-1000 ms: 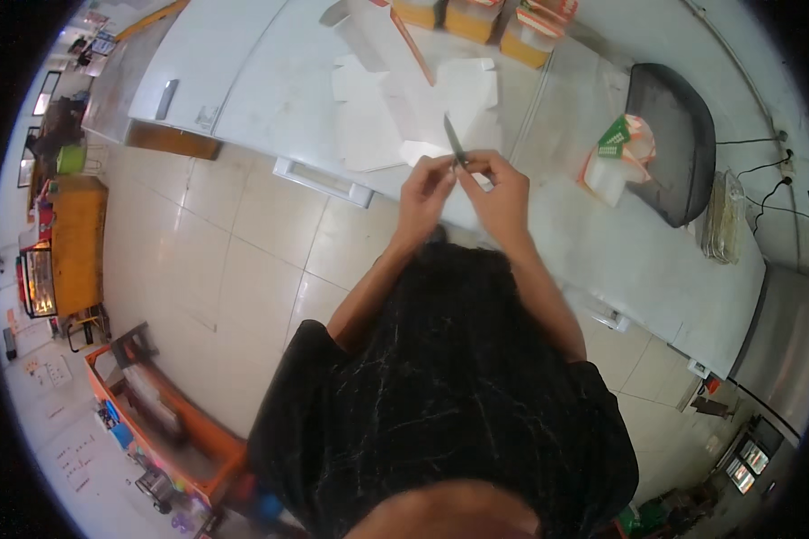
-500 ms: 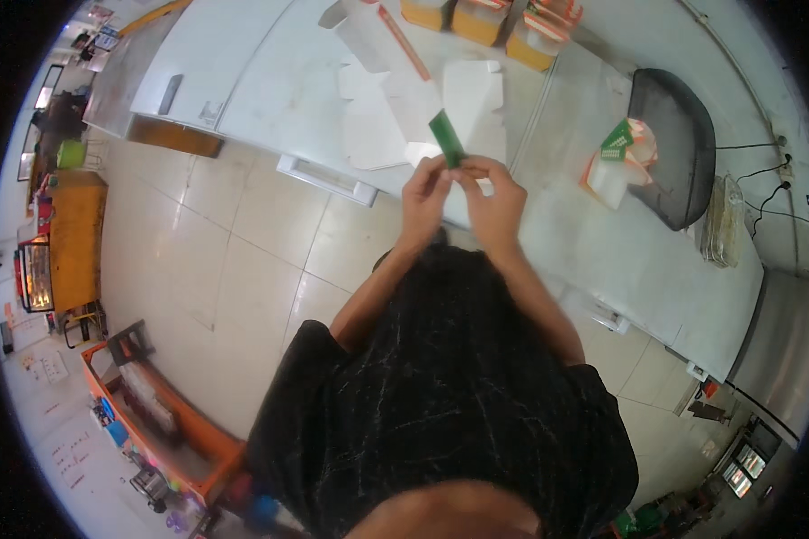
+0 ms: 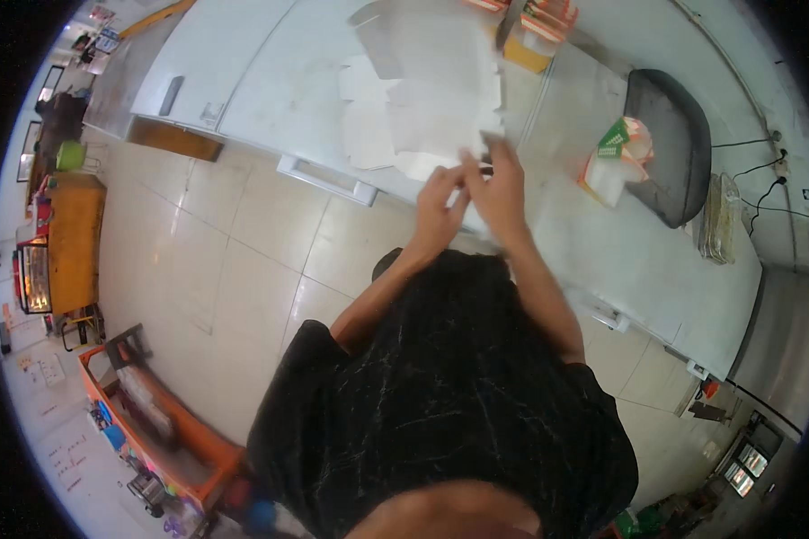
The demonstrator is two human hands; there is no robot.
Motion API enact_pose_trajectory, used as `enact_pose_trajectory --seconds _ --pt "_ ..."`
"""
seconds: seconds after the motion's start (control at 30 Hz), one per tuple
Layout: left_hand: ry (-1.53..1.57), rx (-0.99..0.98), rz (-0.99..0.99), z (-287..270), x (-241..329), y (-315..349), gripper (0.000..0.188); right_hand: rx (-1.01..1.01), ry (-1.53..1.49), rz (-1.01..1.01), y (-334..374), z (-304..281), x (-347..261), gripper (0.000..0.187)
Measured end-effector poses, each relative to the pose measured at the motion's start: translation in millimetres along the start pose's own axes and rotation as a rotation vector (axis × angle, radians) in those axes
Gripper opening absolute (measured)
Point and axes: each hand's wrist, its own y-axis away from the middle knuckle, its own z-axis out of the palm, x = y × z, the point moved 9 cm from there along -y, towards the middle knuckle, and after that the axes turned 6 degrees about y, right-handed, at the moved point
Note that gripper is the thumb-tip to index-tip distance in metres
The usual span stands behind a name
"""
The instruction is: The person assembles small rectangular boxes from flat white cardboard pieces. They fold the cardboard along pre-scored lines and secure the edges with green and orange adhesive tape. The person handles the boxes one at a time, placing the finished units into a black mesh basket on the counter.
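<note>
My left hand (image 3: 442,207) and my right hand (image 3: 496,184) are close together at the near edge of a large white cardboard box blank (image 3: 449,90). My fingers are bent and pinched around that edge. The fingertips are smeared by motion, and the exact grip is partly hidden. The raised piece shows its plain white side, with a grey shaded flap (image 3: 377,40) at its far left. Beneath it, more white cardboard (image 3: 364,130) lies flat on the white freezer top (image 3: 279,108).
Food boxes (image 3: 539,31) with yellow bottoms and orange-white lids stand at the back. To the right lie folded white, orange and green cartons (image 3: 616,157) beside a dark grey padded panel (image 3: 670,148). Cables (image 3: 760,193) hang on the wall. A white handle (image 3: 328,180) juts from the front edge.
The green flap between my fingers has gone out of sight. The raised cardboard has swung right and opened out, covering some of the food boxes. My right fingers have shifted upward and right.
</note>
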Motion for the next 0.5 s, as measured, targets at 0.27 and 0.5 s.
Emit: enact_pose_trajectory --seconds 0.27,0.5 --pt "0.606 -0.171 -0.587 9.0 -17.9 14.4 0.041 -0.394 0.118 0.168 -10.8 3.3 59.5 0.041" --pt "0.702 -0.275 -0.693 -6.5 -1.6 20.3 0.045 -0.405 0.049 0.180 -0.6 3.1 69.8 0.039"
